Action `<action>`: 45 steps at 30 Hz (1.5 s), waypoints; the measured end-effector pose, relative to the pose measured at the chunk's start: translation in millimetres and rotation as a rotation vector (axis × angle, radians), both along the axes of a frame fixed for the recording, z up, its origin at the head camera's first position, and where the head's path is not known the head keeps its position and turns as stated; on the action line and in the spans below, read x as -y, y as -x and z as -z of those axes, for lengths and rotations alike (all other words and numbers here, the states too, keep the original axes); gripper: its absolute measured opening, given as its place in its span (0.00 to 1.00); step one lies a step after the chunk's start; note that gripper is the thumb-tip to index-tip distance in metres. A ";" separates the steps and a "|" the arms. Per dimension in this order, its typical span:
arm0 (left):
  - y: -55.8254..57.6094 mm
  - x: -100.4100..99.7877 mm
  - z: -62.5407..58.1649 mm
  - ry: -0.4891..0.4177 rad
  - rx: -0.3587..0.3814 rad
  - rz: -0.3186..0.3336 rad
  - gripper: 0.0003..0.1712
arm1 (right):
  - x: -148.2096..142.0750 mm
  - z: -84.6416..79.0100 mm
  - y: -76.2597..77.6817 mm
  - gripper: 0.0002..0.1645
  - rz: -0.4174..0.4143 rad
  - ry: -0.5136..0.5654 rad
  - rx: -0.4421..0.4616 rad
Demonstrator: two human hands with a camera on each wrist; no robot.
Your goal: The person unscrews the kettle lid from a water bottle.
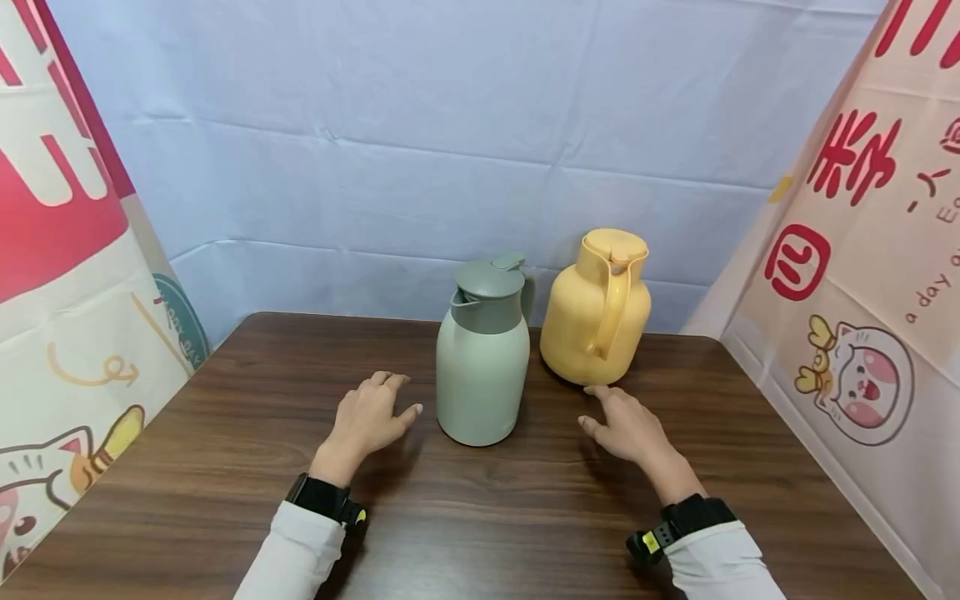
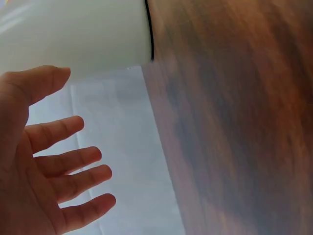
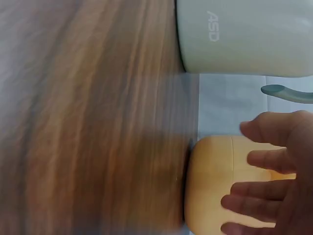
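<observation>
A pale green thermos jug (image 1: 482,375) with a darker green lid and spout stands upright near the middle of the table. Behind it to the right is a yellow thermos jug (image 1: 567,321), its handle turned toward the front right. My left hand (image 1: 369,419) hovers left of the green jug, fingers spread and touching nothing. On the other side, my right hand (image 1: 626,425) is held in front of the yellow jug with fingers extended. In the right wrist view, the green jug (image 3: 244,39) shows the letters ASD, and my fingers partly cover the yellow jug (image 3: 210,181).
The dark wooden table (image 1: 480,517) ends at a pale blue cloth (image 1: 375,167) hung behind it. Printed cloths hang on the left (image 1: 67,333) and right (image 1: 862,333). Black straps circle both wrists below white sleeves.
</observation>
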State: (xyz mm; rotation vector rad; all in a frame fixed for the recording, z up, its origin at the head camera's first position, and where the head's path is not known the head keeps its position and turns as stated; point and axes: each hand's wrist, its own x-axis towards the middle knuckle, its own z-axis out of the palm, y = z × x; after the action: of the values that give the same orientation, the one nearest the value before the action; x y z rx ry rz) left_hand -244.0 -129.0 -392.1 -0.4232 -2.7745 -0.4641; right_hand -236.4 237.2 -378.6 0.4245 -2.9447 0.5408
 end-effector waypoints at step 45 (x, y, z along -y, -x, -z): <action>59.1 -6.1 -12.9 -0.290 0.114 0.070 0.23 | 84.9 -44.0 98.2 0.27 0.032 1.001 0.002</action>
State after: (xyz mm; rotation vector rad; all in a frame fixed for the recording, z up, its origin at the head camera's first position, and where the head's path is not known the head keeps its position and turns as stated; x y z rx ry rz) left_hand -303.1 -122.9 -379.2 -0.4365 -2.7452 -0.9183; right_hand -334.7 152.3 -334.6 0.2327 -2.2471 1.8175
